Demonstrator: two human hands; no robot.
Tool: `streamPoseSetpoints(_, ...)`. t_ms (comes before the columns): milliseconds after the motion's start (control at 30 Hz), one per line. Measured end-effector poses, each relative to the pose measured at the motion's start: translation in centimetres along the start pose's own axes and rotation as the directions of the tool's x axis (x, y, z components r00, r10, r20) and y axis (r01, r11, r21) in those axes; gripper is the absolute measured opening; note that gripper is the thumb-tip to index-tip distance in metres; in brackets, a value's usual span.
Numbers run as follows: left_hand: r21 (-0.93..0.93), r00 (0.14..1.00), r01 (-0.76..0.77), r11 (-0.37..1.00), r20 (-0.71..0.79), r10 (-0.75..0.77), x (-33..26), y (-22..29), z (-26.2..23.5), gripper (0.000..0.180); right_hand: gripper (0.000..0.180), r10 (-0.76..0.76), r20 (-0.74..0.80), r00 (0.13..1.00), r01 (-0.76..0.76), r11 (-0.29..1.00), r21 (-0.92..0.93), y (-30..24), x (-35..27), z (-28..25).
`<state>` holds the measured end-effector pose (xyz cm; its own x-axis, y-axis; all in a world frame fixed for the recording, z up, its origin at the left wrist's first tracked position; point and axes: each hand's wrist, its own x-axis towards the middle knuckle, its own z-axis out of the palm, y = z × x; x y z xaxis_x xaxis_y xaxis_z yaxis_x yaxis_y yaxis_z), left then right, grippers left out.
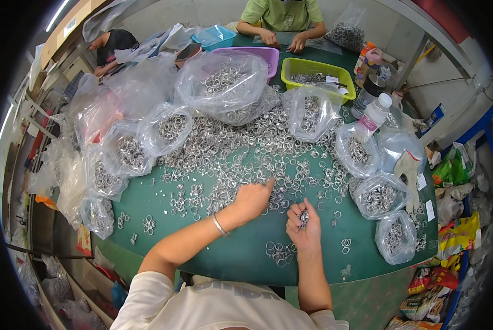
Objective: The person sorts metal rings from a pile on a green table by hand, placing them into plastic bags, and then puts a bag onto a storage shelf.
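Note:
Metal rings [241, 142] lie in a broad silvery heap over the green table, thinning out toward me. At the near side of that heap is my left hand [252, 199], its index finger stretched out among the rings. The other fingers are mostly hidden under the palm, and nothing shows in its grasp. To its right, my right hand [306, 226] is raised with curled fingers around a small bunch of rings [303, 218]. A separate group of rings [280, 253] rests near the table's front edge, just left of my right wrist.
Clear plastic bags of rings [130, 153] line the left, with more bags [379, 197] at right. Behind the heap stand a purple basin [271, 59] and a lime-green basin [334, 69]. A white bottle [376, 110] and glove [407, 170] are at right. Another person's hands [284, 42] work opposite.

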<state>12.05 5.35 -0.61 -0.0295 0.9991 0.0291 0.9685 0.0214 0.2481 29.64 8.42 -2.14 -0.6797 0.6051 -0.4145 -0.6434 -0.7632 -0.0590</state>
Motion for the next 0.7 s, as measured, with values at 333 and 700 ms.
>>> streamPoseSetpoints(333,-0.662,0.781,0.549,-0.509,0.624,0.030,-4.5,-0.9,-1.6,0.039,0.025,0.019,-0.009,1.000,-0.018,0.994,0.104,-0.1,-0.2,0.0)
streamPoseSetpoints(700,-0.448,0.826,0.204,-0.871,0.556,-0.093,-11.8,1.2,0.2,0.036,0.019,-0.116,-0.313,0.943,0.115,0.993,-0.023,1.6,-0.8,2.7)
